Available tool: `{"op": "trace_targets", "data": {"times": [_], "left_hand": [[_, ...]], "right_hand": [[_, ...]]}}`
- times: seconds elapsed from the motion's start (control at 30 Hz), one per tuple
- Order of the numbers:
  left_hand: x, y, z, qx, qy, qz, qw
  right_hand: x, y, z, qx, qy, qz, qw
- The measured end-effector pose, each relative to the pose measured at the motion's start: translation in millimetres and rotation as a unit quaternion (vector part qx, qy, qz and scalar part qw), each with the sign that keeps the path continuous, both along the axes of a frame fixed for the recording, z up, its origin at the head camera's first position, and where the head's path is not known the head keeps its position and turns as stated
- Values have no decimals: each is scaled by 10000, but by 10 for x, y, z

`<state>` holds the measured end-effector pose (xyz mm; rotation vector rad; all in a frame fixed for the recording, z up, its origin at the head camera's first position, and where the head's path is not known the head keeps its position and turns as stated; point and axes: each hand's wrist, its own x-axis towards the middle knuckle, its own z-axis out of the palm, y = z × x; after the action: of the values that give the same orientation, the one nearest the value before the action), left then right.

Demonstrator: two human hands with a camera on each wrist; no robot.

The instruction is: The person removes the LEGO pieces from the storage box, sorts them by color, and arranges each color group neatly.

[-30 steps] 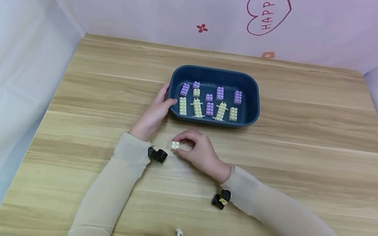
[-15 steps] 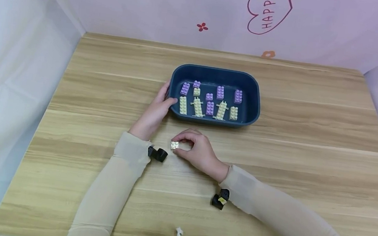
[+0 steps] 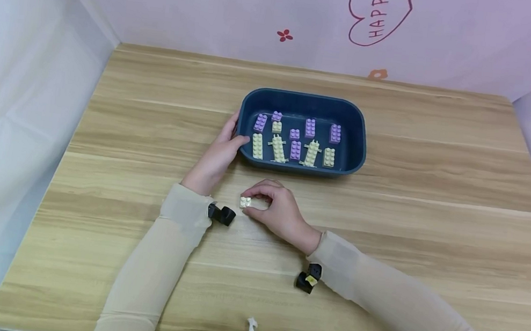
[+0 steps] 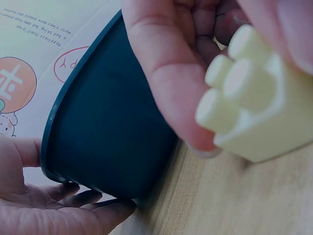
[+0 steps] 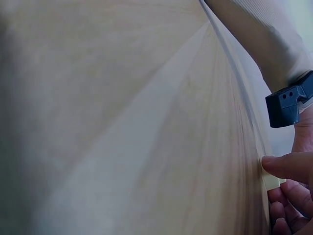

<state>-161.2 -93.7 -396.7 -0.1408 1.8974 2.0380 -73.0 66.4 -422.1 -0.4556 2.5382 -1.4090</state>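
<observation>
My left hand (image 3: 217, 156) grips the left end of a dark blue tub (image 3: 303, 105), thumb over its rim and fingers along the outside. In the left wrist view that hand's fingers curl around the tub's wall (image 4: 107, 112). Nearer to me, my right hand (image 3: 280, 208) pinches a pale yellow toy building brick (image 3: 245, 202) between thumb and fingers, just over the table. The brick has two rows of two studs, which show large in the left wrist view. In the right wrist view only a sliver of the brick (image 5: 270, 182) shows, beside the thumb.
Inside the tub lie purple bricks (image 3: 295, 150) and pale yellow ones (image 3: 328, 157), several of each. Two pale yellow pieces (image 3: 312, 153) have thin side arms. The wooden table (image 3: 415, 224) ends at a printed pale backdrop (image 3: 204, 13); a white sheet (image 3: 14, 107) hangs at left.
My right hand has shifted very slightly left with the yellow brick in its fingers. My left hand keeps its grip on the tub, and the bricks inside lie as before.
</observation>
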Motion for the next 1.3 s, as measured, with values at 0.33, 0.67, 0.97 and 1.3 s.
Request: {"op": "trace_targets", "data": {"times": [0.33,0.67,0.97,1.3], "left_hand": [[-15,7,-5,5,28,7,10000],[-19,-1,11,-46,6,8,10000],[-20,0,7,-25,90,-19,10000],[-10,-2,47,-172,-33,-37,9998]], "right_hand": [[-9,1,-6,55,82,44,9999],[-23,4,11,29,-28,102,9999],[-22,22,24,22,-35,95,9999],[-30,120,147,-38,-196,85,9998]]}}
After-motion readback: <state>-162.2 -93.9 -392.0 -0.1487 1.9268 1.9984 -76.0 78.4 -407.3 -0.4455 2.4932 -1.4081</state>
